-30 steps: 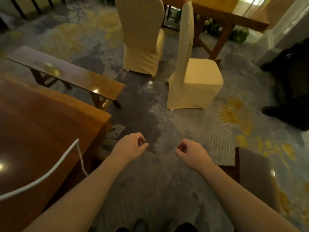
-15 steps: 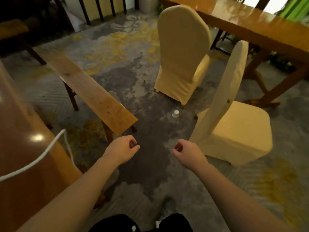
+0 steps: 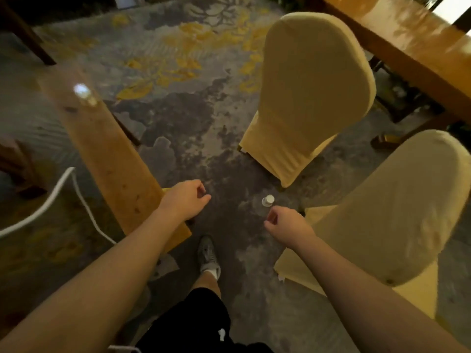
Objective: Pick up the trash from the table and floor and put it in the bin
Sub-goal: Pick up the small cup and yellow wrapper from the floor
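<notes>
A small white paper cup (image 3: 267, 200) lies on the patterned carpet between the two covered chairs. My right hand (image 3: 285, 225) hovers just below it, fingers loosely curled, holding nothing. My left hand (image 3: 187, 201) hangs over the near end of the wooden bench, also curled and empty. No bin is in view.
A long wooden bench (image 3: 107, 149) runs along the left. Two chairs in cream covers stand to the right, one behind the cup (image 3: 311, 93) and one close by (image 3: 387, 212). A wooden table (image 3: 407, 47) fills the top right. A white cord (image 3: 51, 200) loops at left. My shoe (image 3: 207, 253) steps forward.
I have walked forward: the cup, bench and chairs are nearer and lower in view. My right hand now sits right beside the cup. Both hands stay curled and empty.
</notes>
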Demonstrator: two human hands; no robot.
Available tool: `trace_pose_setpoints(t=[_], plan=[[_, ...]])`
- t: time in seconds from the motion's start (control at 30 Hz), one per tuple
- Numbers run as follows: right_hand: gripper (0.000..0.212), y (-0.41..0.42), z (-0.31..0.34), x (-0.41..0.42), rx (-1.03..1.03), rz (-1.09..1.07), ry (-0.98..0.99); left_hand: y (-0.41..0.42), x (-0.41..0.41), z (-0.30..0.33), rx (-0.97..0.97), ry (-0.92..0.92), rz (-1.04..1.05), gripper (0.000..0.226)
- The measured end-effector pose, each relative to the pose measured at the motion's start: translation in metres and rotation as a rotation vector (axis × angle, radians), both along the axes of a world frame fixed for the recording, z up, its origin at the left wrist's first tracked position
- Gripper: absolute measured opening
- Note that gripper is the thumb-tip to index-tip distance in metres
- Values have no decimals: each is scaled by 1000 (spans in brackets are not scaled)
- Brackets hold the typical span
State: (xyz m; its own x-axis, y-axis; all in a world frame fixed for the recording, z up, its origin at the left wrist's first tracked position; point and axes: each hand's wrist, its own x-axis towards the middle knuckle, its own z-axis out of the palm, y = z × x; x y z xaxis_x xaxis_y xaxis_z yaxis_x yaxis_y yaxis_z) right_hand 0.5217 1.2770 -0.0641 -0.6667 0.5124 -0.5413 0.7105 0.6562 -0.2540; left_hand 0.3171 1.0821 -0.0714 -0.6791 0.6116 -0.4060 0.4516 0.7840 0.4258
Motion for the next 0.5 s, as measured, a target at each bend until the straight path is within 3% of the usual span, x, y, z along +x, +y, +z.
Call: trace_pose_setpoints(t=[0.3, 0.5], plan=[[18, 129, -114, -127, -45, -124, -206, 84, -143, -135, -238, -60, -18, 35], [26, 196, -239, -185, -52, -96, -303, 97, -199, -255, -431, -143, 16, 39]])
